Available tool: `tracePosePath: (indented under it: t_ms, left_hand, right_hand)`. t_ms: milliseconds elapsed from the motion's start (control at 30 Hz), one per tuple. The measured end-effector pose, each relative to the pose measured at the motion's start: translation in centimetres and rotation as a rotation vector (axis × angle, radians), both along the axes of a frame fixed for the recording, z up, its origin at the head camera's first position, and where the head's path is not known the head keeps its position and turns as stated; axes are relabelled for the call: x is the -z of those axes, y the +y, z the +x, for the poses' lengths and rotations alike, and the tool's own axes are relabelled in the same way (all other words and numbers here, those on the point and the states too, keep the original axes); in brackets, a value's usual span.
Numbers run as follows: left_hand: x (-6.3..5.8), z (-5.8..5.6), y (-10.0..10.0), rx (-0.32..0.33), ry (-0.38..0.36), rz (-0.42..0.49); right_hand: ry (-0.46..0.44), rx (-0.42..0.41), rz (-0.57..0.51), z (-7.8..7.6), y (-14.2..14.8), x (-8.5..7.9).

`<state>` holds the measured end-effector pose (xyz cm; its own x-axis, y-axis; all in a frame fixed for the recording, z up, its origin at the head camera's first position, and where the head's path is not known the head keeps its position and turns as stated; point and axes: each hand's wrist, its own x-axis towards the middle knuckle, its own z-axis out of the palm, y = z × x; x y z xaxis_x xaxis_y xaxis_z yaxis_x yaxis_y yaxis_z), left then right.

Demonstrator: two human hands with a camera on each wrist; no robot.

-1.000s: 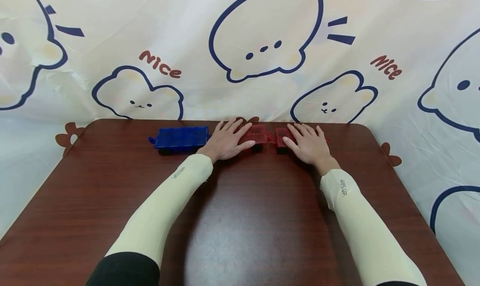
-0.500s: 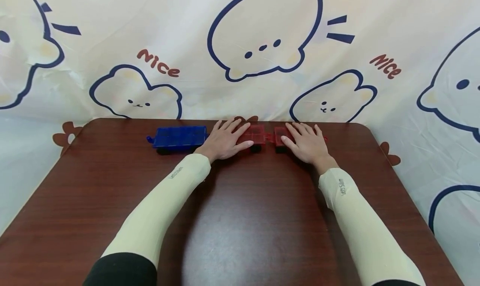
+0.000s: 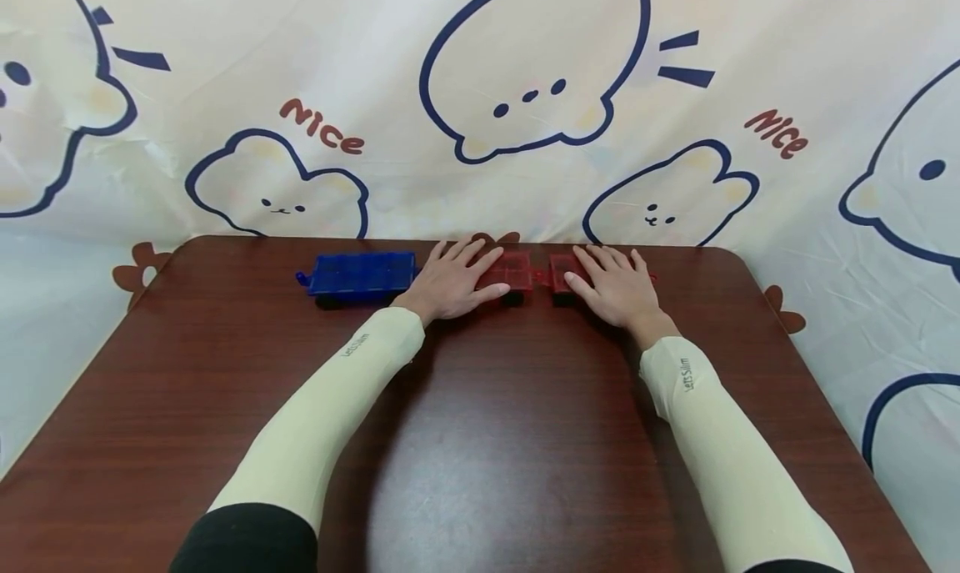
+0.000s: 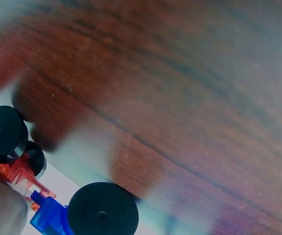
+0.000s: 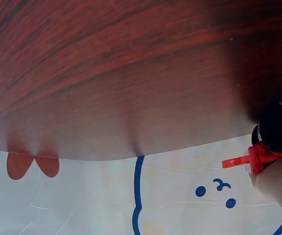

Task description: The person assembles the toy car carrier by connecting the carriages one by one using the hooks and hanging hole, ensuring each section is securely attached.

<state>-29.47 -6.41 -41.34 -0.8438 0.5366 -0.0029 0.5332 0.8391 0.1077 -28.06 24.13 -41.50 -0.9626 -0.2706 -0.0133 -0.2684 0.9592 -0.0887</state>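
Observation:
Three toy wagons with black wheels stand in a row along the table's back edge. At the left is the blue wagon (image 3: 363, 274). My left hand (image 3: 450, 283) rests palm down over the middle red wagon (image 3: 516, 269), fingers spread and straight, hiding part of it. On the right-hand red wagon (image 3: 562, 274) lies my right hand (image 3: 617, 289), its fingers extended. A red link joins the two red wagons. In the left wrist view, a blue peg (image 4: 37, 197) meets the red hitch (image 4: 31, 181). The right wrist view shows a red hitch (image 5: 236, 161) sticking out free.
The brown wooden table (image 3: 480, 439) reaches from the wagons toward the person. Behind its back edge hangs a white cloth (image 3: 465, 198) with cartoon outlines, which also falls along both sides.

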Motion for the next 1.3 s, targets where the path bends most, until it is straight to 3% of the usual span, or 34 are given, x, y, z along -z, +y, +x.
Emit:
tracePosePath:
  t_ms: [700, 1100, 1300]
  left_hand:
    - [0.1, 0.1, -0.3, -0.002, -0.024, -0.029]
    - [-1.1, 0.2, 0.5, -0.027, -0.068, -0.035]
    - [-0.8, 0.6, 0.8, -0.023, -0.04, -0.023]
  right_hand:
    - [0.02, -0.028, -0.014, 0.0, -0.4, 0.3]
    - [-0.016, -0.035, -0.037, -0.2, 0.2, -0.5]
    - [0.018, -0.059, -0.057, 0.4, 0.0, -0.4]
